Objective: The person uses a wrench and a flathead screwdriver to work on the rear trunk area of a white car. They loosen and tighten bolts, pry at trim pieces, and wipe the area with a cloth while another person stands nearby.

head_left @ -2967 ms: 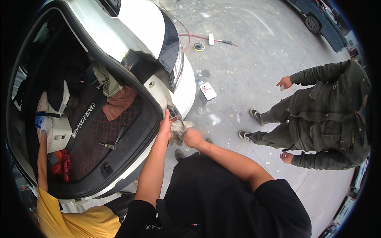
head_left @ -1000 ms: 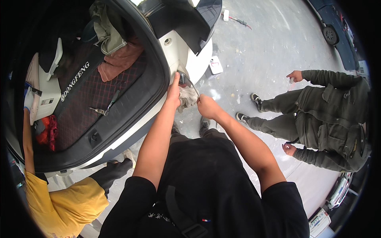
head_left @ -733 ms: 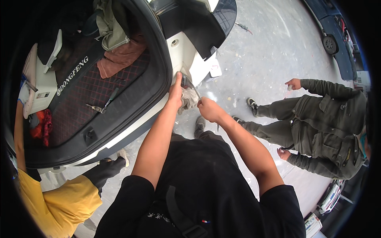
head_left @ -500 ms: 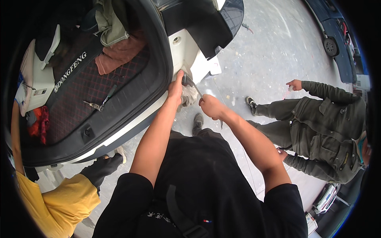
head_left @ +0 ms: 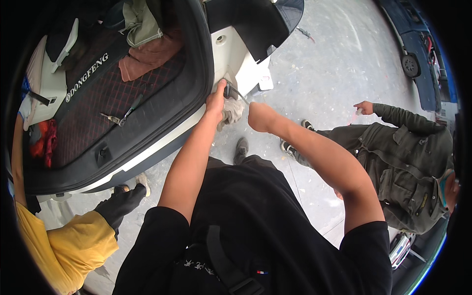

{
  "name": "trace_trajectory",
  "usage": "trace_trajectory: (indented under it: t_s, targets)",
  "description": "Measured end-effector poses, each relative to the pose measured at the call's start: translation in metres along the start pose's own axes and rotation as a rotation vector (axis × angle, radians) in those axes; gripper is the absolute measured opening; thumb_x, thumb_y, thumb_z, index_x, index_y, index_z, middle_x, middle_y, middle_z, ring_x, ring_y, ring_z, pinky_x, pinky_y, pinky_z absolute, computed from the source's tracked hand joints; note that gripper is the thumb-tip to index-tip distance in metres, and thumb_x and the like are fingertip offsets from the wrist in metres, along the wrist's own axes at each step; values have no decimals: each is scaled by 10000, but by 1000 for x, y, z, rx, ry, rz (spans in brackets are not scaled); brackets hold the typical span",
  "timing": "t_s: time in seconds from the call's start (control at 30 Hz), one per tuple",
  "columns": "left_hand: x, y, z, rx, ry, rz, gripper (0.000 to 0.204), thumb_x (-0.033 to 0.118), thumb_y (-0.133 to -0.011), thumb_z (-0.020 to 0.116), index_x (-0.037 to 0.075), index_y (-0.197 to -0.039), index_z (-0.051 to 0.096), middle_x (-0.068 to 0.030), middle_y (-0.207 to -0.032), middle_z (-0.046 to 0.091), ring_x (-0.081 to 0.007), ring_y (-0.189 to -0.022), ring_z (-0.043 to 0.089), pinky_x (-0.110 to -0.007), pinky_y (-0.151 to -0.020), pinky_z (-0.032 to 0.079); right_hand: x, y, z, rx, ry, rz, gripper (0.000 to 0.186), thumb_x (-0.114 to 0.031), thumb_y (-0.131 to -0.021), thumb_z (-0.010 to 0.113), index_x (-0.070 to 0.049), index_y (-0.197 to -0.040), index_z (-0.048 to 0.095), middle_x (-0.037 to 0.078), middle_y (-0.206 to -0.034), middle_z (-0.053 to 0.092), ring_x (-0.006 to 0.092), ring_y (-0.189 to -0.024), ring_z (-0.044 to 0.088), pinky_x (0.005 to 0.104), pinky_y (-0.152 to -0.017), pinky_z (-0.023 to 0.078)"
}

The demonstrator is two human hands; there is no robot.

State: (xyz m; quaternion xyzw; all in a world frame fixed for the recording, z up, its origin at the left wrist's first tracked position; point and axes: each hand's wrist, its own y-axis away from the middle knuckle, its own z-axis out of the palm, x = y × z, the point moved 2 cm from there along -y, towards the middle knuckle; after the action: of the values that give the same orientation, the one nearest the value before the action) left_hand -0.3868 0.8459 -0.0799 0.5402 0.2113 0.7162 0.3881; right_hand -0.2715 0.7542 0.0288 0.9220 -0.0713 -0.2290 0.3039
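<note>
At the rear corner of the white car's open boot, my left hand (head_left: 215, 102) is closed at a dark metal fitting (head_left: 227, 90) on the body edge, thumb pointing up, its grip partly hidden. My right hand (head_left: 262, 116), just to the right, grips a thin flat metal bar (head_left: 240, 96) that runs to that fitting. A crumpled grey cloth or glove (head_left: 232, 110) hangs beside and below my left hand. A white body panel (head_left: 216, 69) with a round hole and a black trim piece (head_left: 255, 34) sit above.
The boot (head_left: 78, 137) holds clothes (head_left: 147, 64), tools (head_left: 125, 113), a white plastic piece (head_left: 49, 88) and red cloth. A co-worker in yellow (head_left: 73, 241) reaches in at left; another in dark green (head_left: 408, 167) stands right. A white container (head_left: 263, 83) is on the floor; dark vehicle (head_left: 413, 54) behind.
Since three seconds ago the bar has come into view in my right hand. Most recently that hand has risen slightly and its elbow swung outward. The view has shifted.
</note>
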Motion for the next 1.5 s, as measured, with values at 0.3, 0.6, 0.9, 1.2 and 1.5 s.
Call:
trace_trajectory:
  t_s: [0.3,0.6,0.9,1.2,1.5]
  targets:
    - [-65,37,-86,-199,16,-80,472,415,-901,606,-21,-1081,580,-93,-949,612,-155,-845,586,-307,-715,513,-38,36,50,-44,-858,423,171,-116,-904,392,-17,-1002,493,-11,-620,391,77,-395,305,268,-341,222]
    - [-184,75,-189,109,303,-26,305,274,-877,637,-3,-1004,642,-65,-843,639,-141,-774,564,-286,-741,433,-25,10,73,-26,-1006,502,184,-198,-930,419,-34,-1000,466,-23,-573,296,94,-419,272,281,-381,205]
    - [-319,143,-262,517,937,164,209,210,-903,609,22,-994,614,-33,-784,587,-127,-704,553,-274,-665,480,-13,12,97,67,-938,437,221,-259,-980,409,-46,-977,469,-3,-595,336,101,-436,293,270,-382,223]
    - [-270,139,-79,-78,622,165,316,298,-958,525,-5,-968,611,-64,-821,659,-134,-785,583,-280,-856,415,-17,6,100,81,-857,415,216,-240,-998,369,-80,-876,448,-22,-596,287,83,-449,222,251,-396,179]
    - [-200,154,41,-624,895,-63,394,385,-996,426,41,-881,581,-36,-725,636,-66,-527,476,-219,-459,355,-8,5,95,74,-769,478,254,-297,-1007,382,-116,-852,470,-34,-551,279,81,-396,220,252,-340,157]
